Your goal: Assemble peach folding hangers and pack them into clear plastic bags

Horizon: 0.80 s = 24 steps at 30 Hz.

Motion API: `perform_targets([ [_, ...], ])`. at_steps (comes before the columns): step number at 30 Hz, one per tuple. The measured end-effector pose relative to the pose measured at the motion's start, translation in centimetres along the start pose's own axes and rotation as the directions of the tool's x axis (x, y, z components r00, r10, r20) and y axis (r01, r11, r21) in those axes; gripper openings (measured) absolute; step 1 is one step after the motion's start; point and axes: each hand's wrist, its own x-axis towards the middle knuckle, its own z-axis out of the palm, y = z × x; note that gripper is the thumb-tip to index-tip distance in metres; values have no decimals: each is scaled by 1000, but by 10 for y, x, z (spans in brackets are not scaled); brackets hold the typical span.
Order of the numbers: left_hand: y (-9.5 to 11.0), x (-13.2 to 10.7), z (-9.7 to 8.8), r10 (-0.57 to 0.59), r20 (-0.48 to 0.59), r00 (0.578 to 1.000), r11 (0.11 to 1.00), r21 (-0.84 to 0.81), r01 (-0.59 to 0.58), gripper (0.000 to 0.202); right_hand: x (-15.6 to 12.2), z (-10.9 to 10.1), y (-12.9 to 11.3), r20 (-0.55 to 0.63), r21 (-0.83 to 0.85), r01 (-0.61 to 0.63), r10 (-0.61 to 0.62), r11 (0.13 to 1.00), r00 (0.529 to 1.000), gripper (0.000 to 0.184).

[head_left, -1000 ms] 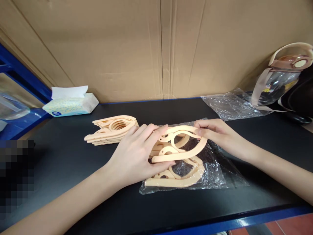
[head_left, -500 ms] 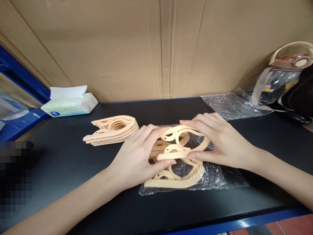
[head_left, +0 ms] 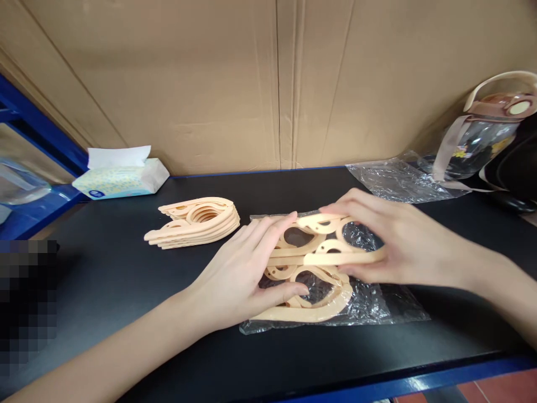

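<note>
A cream folding hanger [head_left: 335, 258], folded flat, is pinched in my right hand [head_left: 390, 240], thumb at the near edge and fingers at the far edge. It sits just above other cream hangers [head_left: 310, 313] lying on and partly within a clear plastic bag [head_left: 377, 305]. Over the left part of those hangers rests my left hand [head_left: 241, 268], thumb and fingers spread apart, touching them. Its palm hides part of the pile. To the left stands a neat stack of several matching folded hangers [head_left: 197, 224].
A tissue pack [head_left: 119, 178] lies at the back left. Another clear plastic bag [head_left: 403, 179] is at the back right, beside a drink bottle [head_left: 478, 140] with a strap. Cardboard [head_left: 188, 84] stands behind the black tabletop [head_left: 168, 347], which has a blue front edge [head_left: 398, 380].
My right hand has shifted right with the folded hanger, away from the left hand. My left hand has let go of that hanger's left end and spread over the hangers beneath.
</note>
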Motion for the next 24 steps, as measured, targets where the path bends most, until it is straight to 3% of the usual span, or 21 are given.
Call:
perform_targets([
  [6, -10, 0, 2, -8, 107, 994, 997, -74, 16, 68, -16, -31, 47, 143, -127, -240, 257, 963, 956, 51],
  [12, -13, -2, 8, -9, 135, 991, 997, -77, 20, 73, -30, -36, 67, 319, -158, -361, 394, 919, 862, 52],
  [15, -14, -3, 9, -15, 157, 987, 997, -68, 26, 71, -33, -34, 64, 355, -130, -335, 360, 933, 863, 52],
  [24, -14, -3, 9, 16, 121, 993, 999, -52, -10, 67, -22, -20, 28, 330, 31, -178, 158, 984, 931, 59],
])
